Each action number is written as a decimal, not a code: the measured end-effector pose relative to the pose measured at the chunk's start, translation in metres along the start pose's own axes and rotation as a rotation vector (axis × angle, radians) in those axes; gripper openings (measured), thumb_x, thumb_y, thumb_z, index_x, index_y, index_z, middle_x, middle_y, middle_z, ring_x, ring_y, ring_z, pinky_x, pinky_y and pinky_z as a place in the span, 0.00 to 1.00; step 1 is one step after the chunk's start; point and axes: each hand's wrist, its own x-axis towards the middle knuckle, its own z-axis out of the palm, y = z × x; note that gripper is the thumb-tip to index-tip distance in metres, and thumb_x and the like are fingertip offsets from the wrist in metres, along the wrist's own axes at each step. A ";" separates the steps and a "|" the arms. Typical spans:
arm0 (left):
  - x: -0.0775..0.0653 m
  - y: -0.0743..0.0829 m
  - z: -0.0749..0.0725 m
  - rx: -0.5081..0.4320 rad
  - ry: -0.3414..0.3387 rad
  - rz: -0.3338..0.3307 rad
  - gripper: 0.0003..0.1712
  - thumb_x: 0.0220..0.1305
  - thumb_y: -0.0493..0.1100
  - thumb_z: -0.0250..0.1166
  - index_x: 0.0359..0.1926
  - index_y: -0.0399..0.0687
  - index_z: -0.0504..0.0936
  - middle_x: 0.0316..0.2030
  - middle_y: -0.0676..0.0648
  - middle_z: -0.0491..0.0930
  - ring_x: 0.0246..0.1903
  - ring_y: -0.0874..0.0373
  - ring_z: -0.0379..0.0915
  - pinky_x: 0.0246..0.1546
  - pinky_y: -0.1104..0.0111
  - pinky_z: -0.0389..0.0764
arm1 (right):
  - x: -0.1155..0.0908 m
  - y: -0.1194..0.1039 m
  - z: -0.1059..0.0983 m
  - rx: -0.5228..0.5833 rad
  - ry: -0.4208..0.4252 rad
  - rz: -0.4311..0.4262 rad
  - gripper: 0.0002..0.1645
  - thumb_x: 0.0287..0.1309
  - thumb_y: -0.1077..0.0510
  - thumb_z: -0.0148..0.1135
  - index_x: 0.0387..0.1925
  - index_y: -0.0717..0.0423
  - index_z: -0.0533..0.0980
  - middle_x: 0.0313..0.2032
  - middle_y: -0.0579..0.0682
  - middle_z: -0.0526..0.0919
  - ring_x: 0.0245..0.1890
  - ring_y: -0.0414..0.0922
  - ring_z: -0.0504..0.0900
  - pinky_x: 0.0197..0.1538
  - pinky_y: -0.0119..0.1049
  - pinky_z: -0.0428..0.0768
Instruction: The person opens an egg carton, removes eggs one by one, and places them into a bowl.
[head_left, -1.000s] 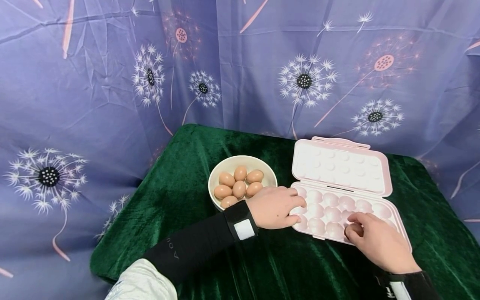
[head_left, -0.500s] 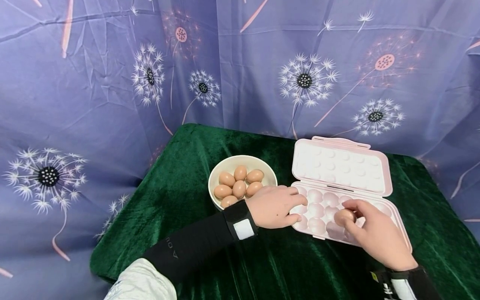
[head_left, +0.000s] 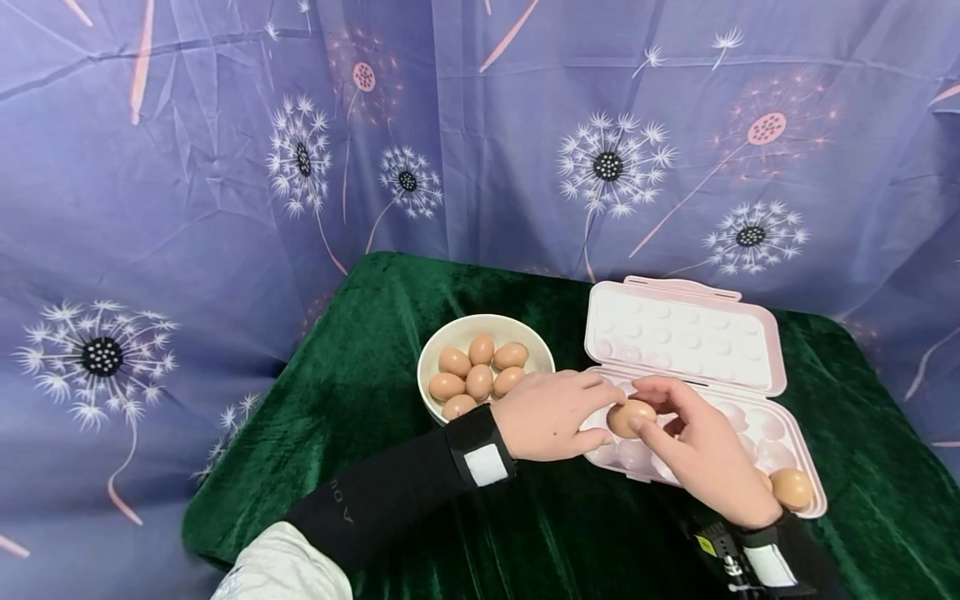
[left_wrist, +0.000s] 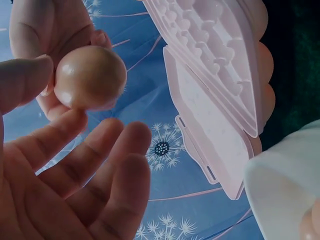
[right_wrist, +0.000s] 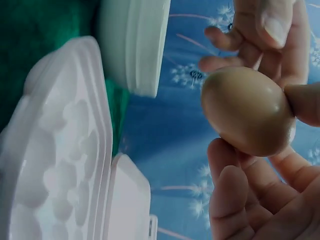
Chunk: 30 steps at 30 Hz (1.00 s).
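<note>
My right hand (head_left: pixel 708 454) holds a brown egg (head_left: pixel 632 418) between thumb and fingers above the left part of the pink egg tray (head_left: pixel 817 496). Facing it, my left hand (head_left: pixel 558 415) has its fingers spread and loosely bent. In the left wrist view, the left fingertips (left_wrist: pixel 75 120) are right at the underside of the egg (left_wrist: pixel 90 77). The right wrist view shows the right thumb (right_wrist: pixel 305 102) against one end of the egg. Another egg (head_left: pixel 792 489) sits in the tray's near right corner, beside a partly hidden one.
A cream bowl (head_left: pixel 429 354) with several brown eggs stands left of the tray, partly behind my left hand. The tray's lid (head_left: pixel 682 333) is raised at the back. Green velvet cloth (head_left: pixel 360 350) covers the table, and a patterned purple curtain (head_left: pixel 510 167) hangs behind.
My right hand has lifted the egg from the tray's near side and carried it left to my left hand. The egg in the near right corner has come into sight. The left hand has barely moved.
</note>
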 end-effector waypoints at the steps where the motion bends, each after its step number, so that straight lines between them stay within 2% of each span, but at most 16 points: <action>1: 0.000 0.001 0.000 -0.006 0.013 0.000 0.24 0.69 0.59 0.64 0.62 0.61 0.77 0.50 0.61 0.74 0.44 0.66 0.73 0.34 0.72 0.74 | 0.002 -0.001 0.002 0.017 -0.002 -0.008 0.22 0.67 0.60 0.65 0.61 0.51 0.75 0.48 0.45 0.84 0.41 0.35 0.79 0.37 0.29 0.76; 5: 0.000 0.002 0.000 -0.023 0.043 0.005 0.24 0.69 0.60 0.63 0.62 0.61 0.77 0.50 0.61 0.74 0.45 0.68 0.72 0.36 0.73 0.74 | 0.005 -0.007 0.008 0.064 -0.007 -0.030 0.25 0.66 0.61 0.66 0.63 0.52 0.74 0.47 0.43 0.84 0.41 0.36 0.80 0.37 0.30 0.77; 13: 0.000 0.003 0.000 -0.022 0.060 0.019 0.23 0.68 0.57 0.65 0.61 0.61 0.78 0.45 0.59 0.72 0.34 0.69 0.67 0.30 0.75 0.70 | 0.008 -0.012 0.017 0.086 -0.015 0.021 0.25 0.68 0.57 0.65 0.64 0.49 0.73 0.41 0.42 0.83 0.39 0.38 0.80 0.38 0.32 0.79; 24: -0.001 0.002 0.002 -0.039 0.086 0.045 0.21 0.66 0.52 0.66 0.58 0.58 0.79 0.46 0.57 0.73 0.30 0.68 0.67 0.27 0.76 0.70 | 0.008 -0.011 0.022 0.167 -0.019 0.045 0.22 0.69 0.58 0.63 0.62 0.49 0.74 0.42 0.43 0.82 0.39 0.39 0.80 0.39 0.31 0.80; 30: -0.003 0.001 0.000 -0.031 0.090 0.057 0.18 0.67 0.50 0.65 0.56 0.58 0.80 0.44 0.57 0.72 0.28 0.68 0.66 0.26 0.75 0.69 | 0.008 -0.011 0.023 0.171 -0.030 0.036 0.21 0.69 0.58 0.63 0.62 0.50 0.74 0.43 0.43 0.81 0.39 0.39 0.80 0.39 0.31 0.80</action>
